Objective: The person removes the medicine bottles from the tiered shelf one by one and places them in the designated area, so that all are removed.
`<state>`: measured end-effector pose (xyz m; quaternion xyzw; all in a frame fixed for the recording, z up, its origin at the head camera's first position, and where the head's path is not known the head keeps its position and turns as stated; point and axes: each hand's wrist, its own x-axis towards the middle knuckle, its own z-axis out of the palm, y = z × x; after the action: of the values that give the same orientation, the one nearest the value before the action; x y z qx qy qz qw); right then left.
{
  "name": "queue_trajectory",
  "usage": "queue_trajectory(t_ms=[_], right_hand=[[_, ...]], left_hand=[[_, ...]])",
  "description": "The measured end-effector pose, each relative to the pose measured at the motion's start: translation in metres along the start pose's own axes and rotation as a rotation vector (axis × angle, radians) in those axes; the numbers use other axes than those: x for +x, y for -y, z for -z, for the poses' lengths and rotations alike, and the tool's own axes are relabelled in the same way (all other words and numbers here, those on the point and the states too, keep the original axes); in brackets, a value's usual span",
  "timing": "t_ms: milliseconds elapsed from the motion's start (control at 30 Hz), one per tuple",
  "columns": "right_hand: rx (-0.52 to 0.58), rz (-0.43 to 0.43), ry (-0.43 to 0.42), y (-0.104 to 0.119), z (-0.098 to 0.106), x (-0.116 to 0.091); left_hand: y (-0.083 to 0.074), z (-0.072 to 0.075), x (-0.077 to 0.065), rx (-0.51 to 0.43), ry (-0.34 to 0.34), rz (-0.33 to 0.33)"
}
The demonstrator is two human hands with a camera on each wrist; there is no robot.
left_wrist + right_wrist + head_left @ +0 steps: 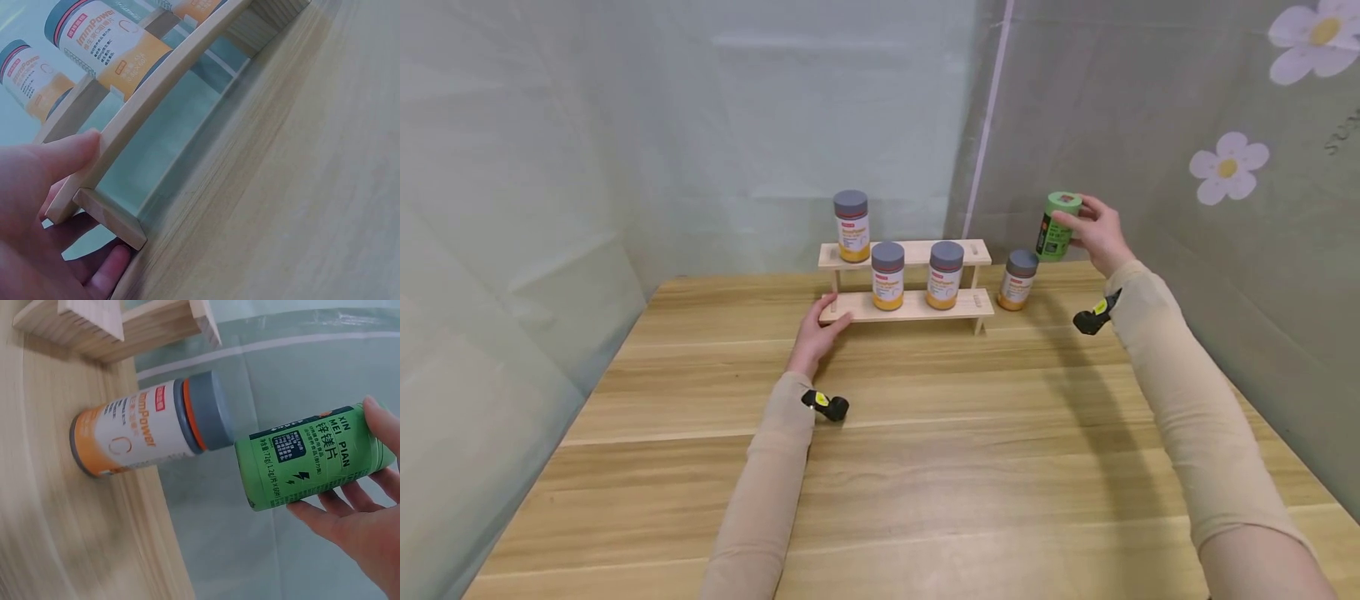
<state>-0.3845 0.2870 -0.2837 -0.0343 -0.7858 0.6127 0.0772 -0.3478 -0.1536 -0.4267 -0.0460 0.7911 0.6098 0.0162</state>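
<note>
My right hand (1103,237) holds a green supplement bottle (1057,237) in the air, thumb on one side and fingers round the other. In the right wrist view the green bottle's lower end is close to the grey lid of a white-and-orange bottle (140,428) standing on the table. At the left end of a two-step wooden rack (917,310), my left hand (814,335) grips the lower step. Its thumb (78,153) lies on the board, with fingers under and behind the end. Two similar grey-lidded bottles (887,279) stand on the lower step, and another bottle (852,229) on the upper step's left.
The wood-grain table (880,467) extends in front of the rack. Pale sheeting (760,125) hangs behind and on both sides, with printed flowers (1228,168) at right. A small black camera (826,406) is strapped to each wrist.
</note>
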Motion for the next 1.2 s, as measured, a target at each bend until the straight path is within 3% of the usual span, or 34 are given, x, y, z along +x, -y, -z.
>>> queue_trajectory(t_ms=[367,633,867,1067,1200], right_hand=[[0.061,-0.007,-0.029,-0.014,0.013,0.001],[-0.071,-0.026,-0.034,-0.025,0.014,-0.001],[-0.097,-0.031,-0.028,-0.033,0.014,-0.001],[-0.182,-0.043,-0.028,-0.042,0.016,-0.002],[-0.171,-0.060,-0.019,-0.048,0.016,-0.002]], left_hand=[[0.000,-0.001,-0.001,0.001,-0.004,-0.018],[0.000,-0.001,-0.002,-0.023,0.000,0.006],[-0.001,-0.002,-0.004,-0.022,0.002,0.009],[0.000,-0.001,-0.003,-0.012,0.003,0.007],[0.001,-0.001,-0.002,0.001,-0.002,-0.004]])
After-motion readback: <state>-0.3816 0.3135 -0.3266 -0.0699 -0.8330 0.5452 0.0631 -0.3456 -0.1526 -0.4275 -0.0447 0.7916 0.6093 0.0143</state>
